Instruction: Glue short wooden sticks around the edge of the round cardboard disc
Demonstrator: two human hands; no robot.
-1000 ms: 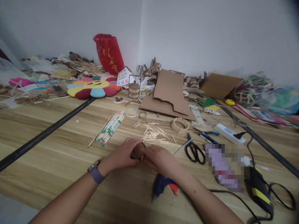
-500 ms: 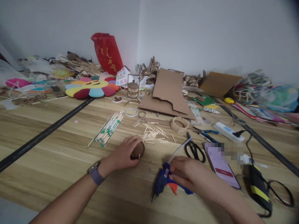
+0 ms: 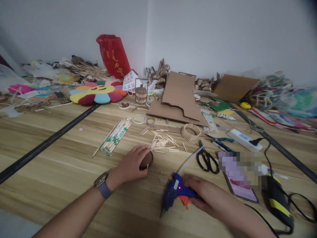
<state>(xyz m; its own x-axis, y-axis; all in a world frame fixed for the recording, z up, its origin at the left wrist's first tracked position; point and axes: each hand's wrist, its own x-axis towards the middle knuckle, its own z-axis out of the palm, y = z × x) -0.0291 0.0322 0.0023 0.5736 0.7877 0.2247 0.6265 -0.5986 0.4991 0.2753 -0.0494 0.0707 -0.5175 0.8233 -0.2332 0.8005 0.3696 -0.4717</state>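
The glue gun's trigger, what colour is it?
The trigger is bright orange; it shows best in the head view, the only one.

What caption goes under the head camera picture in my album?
Left fingers around a round brown piece, right fingers gripping a blue-and-orange glue gun, pale wooden sticks scattered beyond.

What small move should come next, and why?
Probably bring the glue gun toward the small round piece: the right hand grips the gun, whose red light is lit, while the left hand holds the piece.
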